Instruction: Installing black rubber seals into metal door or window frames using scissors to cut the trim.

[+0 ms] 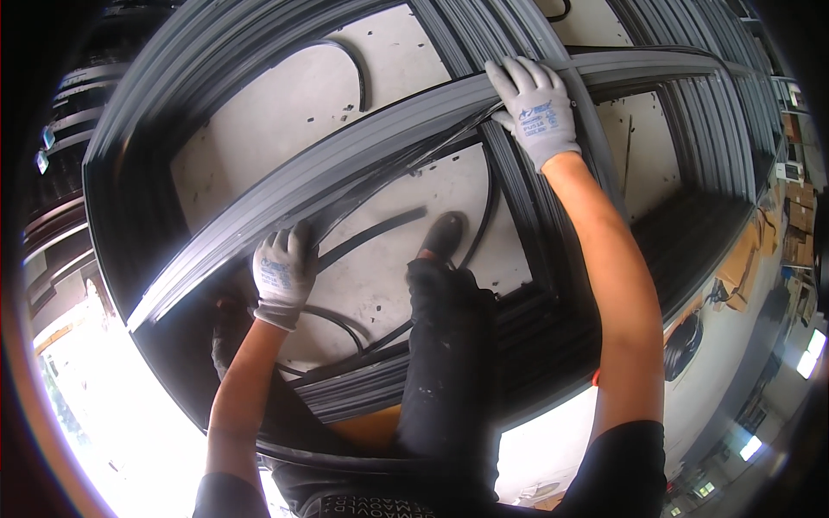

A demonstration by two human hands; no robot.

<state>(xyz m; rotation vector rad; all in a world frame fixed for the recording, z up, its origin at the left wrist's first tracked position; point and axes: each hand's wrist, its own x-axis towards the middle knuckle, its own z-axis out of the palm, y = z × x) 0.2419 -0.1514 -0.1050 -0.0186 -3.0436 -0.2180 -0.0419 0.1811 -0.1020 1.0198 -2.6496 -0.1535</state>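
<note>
Both my hands wear pale grey work gloves. A long grey metal frame bar (371, 129) slopes from lower left to upper right across a stack of similar frames. My left hand (283, 272) is closed at the bar's near edge, its fingers curled and their tips partly hidden. Farther up, my right hand (537, 112) grips the same bar, with fingers over the top and thumb on the near side. A thin dark strip (432, 154) runs along the bar's near side between the hands, meeting the right thumb. Whether either hand pinches it, I cannot tell.
Stacked dark frames (479, 39) surround openings onto a pale floor (397, 60) with scattered black scraps. A curved black strip (358, 73) lies in the far opening, another strip (371, 233) in the near one. My shoe (445, 233) stands inside. Cardboard boxes (799, 211) are at right.
</note>
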